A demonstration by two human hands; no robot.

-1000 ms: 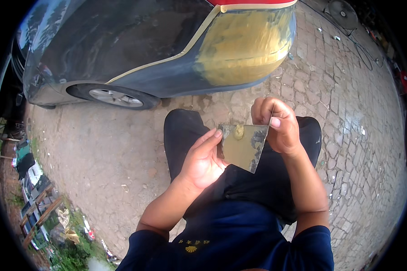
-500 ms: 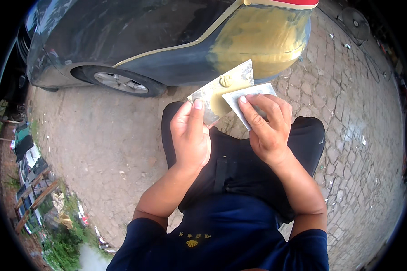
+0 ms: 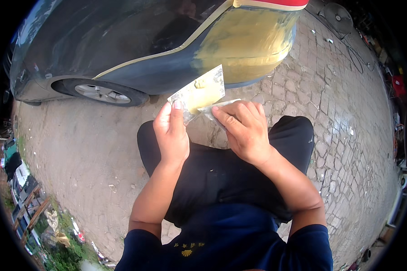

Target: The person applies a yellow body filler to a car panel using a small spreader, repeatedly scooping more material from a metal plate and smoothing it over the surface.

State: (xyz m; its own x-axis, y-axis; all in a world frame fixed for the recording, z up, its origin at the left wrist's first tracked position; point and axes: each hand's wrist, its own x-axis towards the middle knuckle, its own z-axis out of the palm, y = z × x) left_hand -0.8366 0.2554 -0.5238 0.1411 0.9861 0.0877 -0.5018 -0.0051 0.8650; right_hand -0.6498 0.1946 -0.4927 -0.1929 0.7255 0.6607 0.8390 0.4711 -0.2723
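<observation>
My left hand (image 3: pixel 172 135) grips a flat square plate (image 3: pixel 206 94) that carries pale yellow paste, a small lump of it near the upper edge and a smear below, with dark stains at the sides. My right hand (image 3: pixel 242 128) is closed on a second flat scraper (image 3: pixel 208 114), partly hidden by my fingers, whose edge lies at the lower right of the plate. Beyond them is the lower corner of a dark car (image 3: pixel 135 36), with a yellowish coated patch (image 3: pixel 244 40) bordered along the left and top by masking tape (image 3: pixel 144 63).
The car's wheel (image 3: pixel 104 94) is at upper left. A fan (image 3: pixel 338 18) and cables (image 3: pixel 357 58) lie on the paved ground (image 3: pixel 348 158) at upper right. My bent knees in dark trousers (image 3: pixel 291 131) are below my hands. Scrap, boards (image 3: pixel 34 203) and weeds line the left edge.
The plate in my left hand has risen and tilted up to the right. My right hand has turned over, and its scraper now lies at the plate's lower right instead of upright beside it.
</observation>
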